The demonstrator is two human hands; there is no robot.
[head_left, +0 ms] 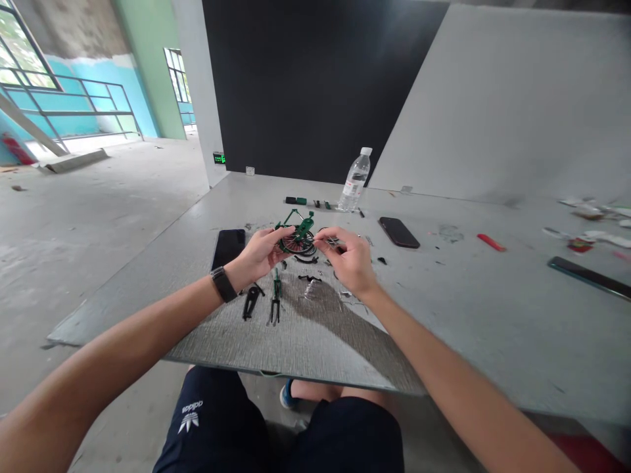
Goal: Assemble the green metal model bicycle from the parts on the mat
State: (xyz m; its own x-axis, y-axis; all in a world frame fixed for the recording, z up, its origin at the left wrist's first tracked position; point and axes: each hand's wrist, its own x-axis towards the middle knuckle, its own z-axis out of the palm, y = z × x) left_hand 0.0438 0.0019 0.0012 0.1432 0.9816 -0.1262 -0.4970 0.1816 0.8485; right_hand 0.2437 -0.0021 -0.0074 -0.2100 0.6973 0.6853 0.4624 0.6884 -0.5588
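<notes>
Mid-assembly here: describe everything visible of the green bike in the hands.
The bike is a small unfinished model: dark green frame tubes, metal or plastic by the look, and one black wheel with reddish spokes. It is held above the grey board, wheel toward the camera, frame rising behind. The left hand grips the wheel's left edge. The right hand pinches at its right side; whether on the bike or a loose part is too small to tell.

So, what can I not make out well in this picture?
Head view, right hand: whether it holds a piece; its fingers hide this.
Head view, loose parts on the board: too small to name.
Head view, clutter at right edge: blurred, cut off.
Head view, green wall sign: text too small.
</notes>
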